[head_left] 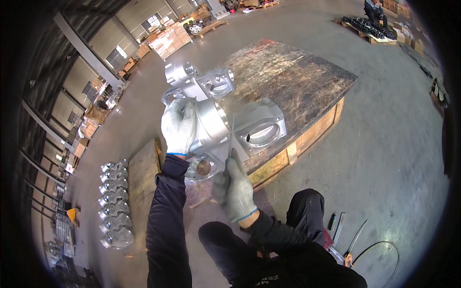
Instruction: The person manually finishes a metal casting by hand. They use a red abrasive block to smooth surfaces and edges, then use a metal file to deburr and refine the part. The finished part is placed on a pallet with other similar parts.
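Note:
A large silver metal casting (211, 122) with a round barrel and bored flanges rests near the left side of a worn wooden bench. My left hand (179, 126), in a white knit glove, grips the barrel's left side. In my gloved right hand (236, 189) is a slim, file-like metal tool (231, 137), pointing up and away from me. Its blade stands at the casting's right edge; whether it touches the metal I cannot tell. Part of the handle is hidden by my fingers. Another portion of silver casting with a wide oval bore (263, 134) lies to the right.
The wooden bench top (297, 72) stretches away to the right. Several silver castings (115, 209) stand in a row beside a lower wooden board (144, 175) at left. Hand tools (339, 229) and a hose (396, 249) lie on the floor at right. A person (374, 12) sits by a loaded pallet far off.

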